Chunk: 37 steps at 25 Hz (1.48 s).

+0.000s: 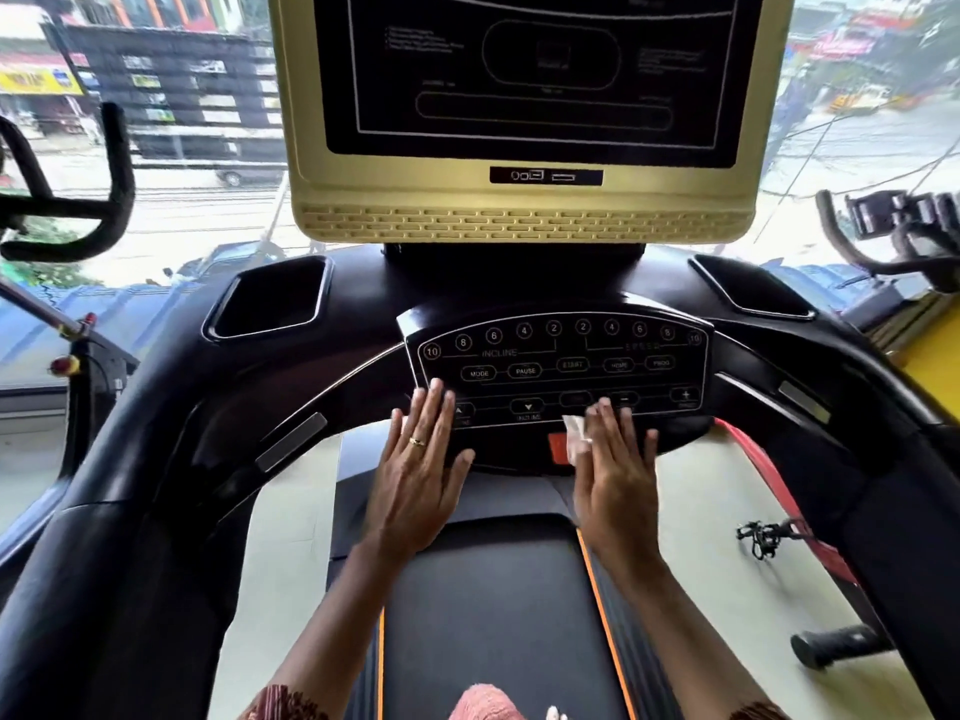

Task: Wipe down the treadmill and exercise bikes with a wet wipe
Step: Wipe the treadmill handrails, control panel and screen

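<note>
Right hand (615,475), grip flat and open, presses the wet wipe (576,433) onto the keypad (561,366); left hand (421,470) open. The wipe is probably limp and light, best pinned under flat fingers.

We have the treadmill's black console (363,309) before us, and on its button panel (566,350) our left hand (421,475) lies flat at the lower left corner. Our right hand (618,475) presses a white wipe (576,436) against the panel's lower edge, near the middle.
</note>
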{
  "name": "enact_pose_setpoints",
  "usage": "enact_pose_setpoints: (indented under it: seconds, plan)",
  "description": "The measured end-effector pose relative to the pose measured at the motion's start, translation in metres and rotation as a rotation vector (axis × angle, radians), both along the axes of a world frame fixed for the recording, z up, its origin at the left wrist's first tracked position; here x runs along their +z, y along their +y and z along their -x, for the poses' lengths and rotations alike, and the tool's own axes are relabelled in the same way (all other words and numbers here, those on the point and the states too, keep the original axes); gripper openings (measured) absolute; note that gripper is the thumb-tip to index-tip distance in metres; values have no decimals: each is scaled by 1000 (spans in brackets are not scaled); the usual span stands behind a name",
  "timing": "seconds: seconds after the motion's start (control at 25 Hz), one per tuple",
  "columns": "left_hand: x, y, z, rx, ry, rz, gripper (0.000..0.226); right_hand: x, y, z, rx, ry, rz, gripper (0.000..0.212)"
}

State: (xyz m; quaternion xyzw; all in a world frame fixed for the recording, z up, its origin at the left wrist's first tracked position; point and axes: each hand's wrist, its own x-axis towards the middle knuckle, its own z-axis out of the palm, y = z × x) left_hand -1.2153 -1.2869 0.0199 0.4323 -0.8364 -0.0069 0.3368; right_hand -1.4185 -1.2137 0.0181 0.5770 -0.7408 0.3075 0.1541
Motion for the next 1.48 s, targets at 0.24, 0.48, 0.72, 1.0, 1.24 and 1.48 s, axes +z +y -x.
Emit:
enact_pose_setpoints:
  seconds: [0.24, 0.48, 0.72, 1.0, 1.24, 1.48]
  plan:
    - [-2, 13, 35, -34, -34, -2, 58, -5, 10, -21, 318, 198, 16, 37]
    - [-2, 18, 40, 37, -39, -10, 58, -19, 13, 37, -118, -108, 109, 46]
    - [-3, 17, 39, 38, -42, 16, 59, -9, 1, -2, 327, 99, 79, 39]
    - [-1, 20, 52, 111, 4, -4, 61, -13, 10, 67, 95, -181, 58, 44]
    - [28, 11, 86, 156, 214, -114, 64, 58, -22, 14, 543, -529, 76, 31]
    - [105, -36, 121, 154, 801, -369, 64, 159, -111, 39, 425, -1121, -11, 12]
